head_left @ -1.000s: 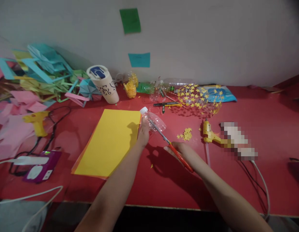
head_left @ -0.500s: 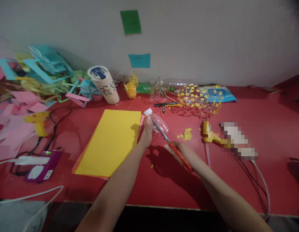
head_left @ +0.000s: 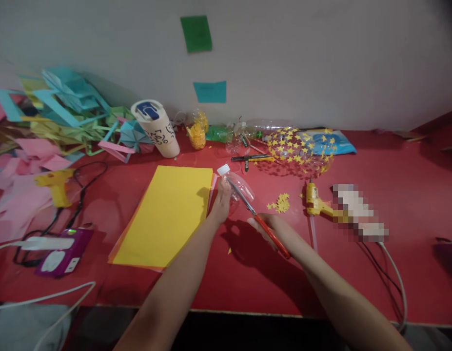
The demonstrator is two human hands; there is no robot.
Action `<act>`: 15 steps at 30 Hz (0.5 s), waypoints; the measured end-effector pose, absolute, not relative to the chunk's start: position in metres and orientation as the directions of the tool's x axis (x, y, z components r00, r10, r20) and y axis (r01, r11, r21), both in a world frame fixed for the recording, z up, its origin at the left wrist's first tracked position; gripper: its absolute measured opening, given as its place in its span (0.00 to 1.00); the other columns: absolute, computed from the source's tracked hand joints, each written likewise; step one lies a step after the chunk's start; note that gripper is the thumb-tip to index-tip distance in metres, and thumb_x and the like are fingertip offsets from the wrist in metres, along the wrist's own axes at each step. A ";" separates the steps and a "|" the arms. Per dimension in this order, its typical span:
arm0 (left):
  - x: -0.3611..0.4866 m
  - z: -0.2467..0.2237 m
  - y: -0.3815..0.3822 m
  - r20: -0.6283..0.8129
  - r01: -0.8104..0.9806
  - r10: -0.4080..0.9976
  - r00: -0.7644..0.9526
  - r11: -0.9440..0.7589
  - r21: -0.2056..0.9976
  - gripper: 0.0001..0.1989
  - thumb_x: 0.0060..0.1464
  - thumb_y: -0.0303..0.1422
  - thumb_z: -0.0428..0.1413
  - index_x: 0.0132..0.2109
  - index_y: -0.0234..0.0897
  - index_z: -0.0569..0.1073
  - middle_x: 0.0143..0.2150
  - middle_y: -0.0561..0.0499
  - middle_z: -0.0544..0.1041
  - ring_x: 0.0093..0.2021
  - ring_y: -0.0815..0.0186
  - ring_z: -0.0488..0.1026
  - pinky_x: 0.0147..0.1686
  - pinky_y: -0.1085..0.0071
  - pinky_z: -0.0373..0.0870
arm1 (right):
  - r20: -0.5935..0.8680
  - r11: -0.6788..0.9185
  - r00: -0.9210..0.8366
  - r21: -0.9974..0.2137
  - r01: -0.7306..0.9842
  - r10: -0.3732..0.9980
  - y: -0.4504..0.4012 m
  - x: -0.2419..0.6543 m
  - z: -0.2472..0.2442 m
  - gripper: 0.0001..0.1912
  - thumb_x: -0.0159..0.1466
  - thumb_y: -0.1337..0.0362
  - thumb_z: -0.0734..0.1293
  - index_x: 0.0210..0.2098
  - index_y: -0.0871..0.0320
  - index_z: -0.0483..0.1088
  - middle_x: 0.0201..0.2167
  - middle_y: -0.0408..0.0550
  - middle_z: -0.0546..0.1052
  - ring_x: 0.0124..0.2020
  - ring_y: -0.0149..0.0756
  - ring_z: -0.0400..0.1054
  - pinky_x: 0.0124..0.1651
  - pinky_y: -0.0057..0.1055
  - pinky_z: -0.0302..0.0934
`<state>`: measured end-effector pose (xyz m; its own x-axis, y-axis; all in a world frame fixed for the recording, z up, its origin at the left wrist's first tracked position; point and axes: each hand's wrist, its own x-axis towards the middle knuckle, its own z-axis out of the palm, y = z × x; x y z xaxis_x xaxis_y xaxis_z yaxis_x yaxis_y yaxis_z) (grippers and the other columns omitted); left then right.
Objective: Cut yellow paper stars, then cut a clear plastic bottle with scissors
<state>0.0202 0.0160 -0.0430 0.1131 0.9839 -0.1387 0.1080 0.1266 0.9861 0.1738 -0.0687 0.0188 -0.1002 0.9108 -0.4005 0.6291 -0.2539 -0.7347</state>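
Clear plastic of a bottle top with a white cap is in the grip of my left hand, near the middle of the red table. My right hand holds scissors with red handles. Their metal blades reach up and left against the clear plastic, close to my left fingers. Just left of my left hand lies a stack of yellow paper. Small yellow stars lie in a loose pile to the right of the bottle top.
Behind are a white tumbler, a cutter and a star-covered clear bottle. Yellow glue guns lie right and left. Folded paper fills the back left. A white cable runs down the right side.
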 end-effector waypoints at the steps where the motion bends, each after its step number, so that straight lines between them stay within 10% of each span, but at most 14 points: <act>1: 0.021 -0.042 0.015 -0.132 0.118 0.985 0.113 0.118 0.986 0.29 0.63 0.43 0.42 0.67 0.37 0.57 0.71 0.43 0.60 0.74 0.58 0.48 0.72 0.61 0.45 | -0.398 -0.252 -0.099 -0.734 0.630 0.912 -0.068 0.174 0.019 0.29 0.60 0.35 0.58 0.21 0.52 0.54 0.15 0.38 0.60 0.15 0.29 0.55 0.19 0.27 0.50; 15: 0.023 -0.041 0.014 -0.139 0.117 0.978 0.154 0.122 0.986 0.26 0.64 0.41 0.41 0.65 0.34 0.59 0.67 0.41 0.66 0.71 0.60 0.56 0.70 0.64 0.49 | -0.441 -0.295 -0.091 -0.726 0.622 0.893 -0.067 0.175 0.018 0.28 0.59 0.34 0.58 0.22 0.52 0.55 0.13 0.37 0.58 0.14 0.29 0.55 0.18 0.28 0.50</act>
